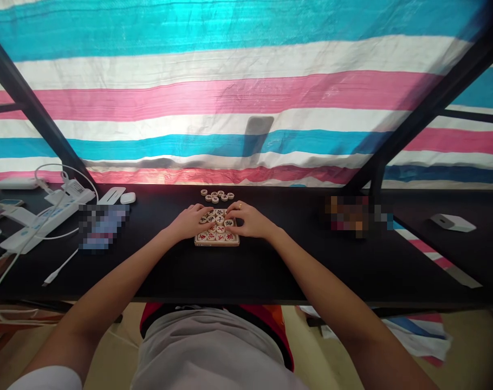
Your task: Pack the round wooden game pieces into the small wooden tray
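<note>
A shallow box (216, 244) of round Chinese chess pieces sits on the black table in front of me. Red-marked pieces (220, 236) fill its near row, with black-marked ones behind. From the left, my left hand (192, 221) reaches over the box, its fingers apart and resting on pieces at that side. My right hand (250, 219), with a ring on one finger, curls over the right side. A black-marked chess piece (229, 223) is between its thumb and fingers. Both hands cover some of the pieces. Behind the box lies a small group of loose pieces (217, 196).
At left on the table (246, 276) are a white power strip (47, 219) with cables, a blurred-out phone-like item (104, 227) and a white earbud case (128, 198). A blurred item (346, 215) and a white device (453, 222) are to the right. A striped sheet (230, 97) hangs behind.
</note>
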A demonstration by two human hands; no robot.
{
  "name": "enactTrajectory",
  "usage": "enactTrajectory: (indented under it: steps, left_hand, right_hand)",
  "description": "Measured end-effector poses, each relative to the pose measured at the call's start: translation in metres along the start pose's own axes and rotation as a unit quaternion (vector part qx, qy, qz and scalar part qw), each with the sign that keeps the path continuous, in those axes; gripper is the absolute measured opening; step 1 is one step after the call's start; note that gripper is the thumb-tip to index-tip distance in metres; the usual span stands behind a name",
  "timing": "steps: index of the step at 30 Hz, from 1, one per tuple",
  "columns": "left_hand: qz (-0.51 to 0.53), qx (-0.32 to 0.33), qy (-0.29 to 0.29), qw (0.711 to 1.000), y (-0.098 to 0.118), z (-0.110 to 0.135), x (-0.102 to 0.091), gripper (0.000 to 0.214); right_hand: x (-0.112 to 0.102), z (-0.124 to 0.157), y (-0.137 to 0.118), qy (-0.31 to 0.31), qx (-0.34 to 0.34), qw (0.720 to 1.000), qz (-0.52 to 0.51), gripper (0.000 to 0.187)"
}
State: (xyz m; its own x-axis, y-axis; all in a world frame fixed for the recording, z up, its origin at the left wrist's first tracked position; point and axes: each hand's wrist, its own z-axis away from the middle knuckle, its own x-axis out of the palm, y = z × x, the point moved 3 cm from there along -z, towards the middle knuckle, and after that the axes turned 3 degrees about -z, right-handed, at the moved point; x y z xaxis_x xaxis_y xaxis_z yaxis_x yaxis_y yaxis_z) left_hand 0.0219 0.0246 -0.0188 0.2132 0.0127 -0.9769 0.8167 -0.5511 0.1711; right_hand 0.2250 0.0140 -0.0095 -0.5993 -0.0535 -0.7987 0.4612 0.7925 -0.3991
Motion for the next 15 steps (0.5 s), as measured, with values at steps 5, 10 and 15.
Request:
enactTrajectory:
  steps: [5,10,15]
  left_hand:
    - [0.013,-0.004,-0.014,1.0,0.0005,0.0,-0.0008,0.054]
    - [0.015,-0.001,-0.011,1.0,0.0006,0.0007,-0.0014,0.053]
    - [0.023,0.0,-0.018,1.0,-0.0002,0.0005,-0.0011,0.055]
  right_hand:
    - [0.0014,-0.0015,-0.0058,-0.006,-0.036,0.999,0.022,0.022]
    - [0.002,-0.0018,-0.0078,-0.015,-0.057,0.997,0.047,0.021]
    - [0.0033,-0.001,-0.0037,-0.018,-0.018,1.0,0.006,0.024]
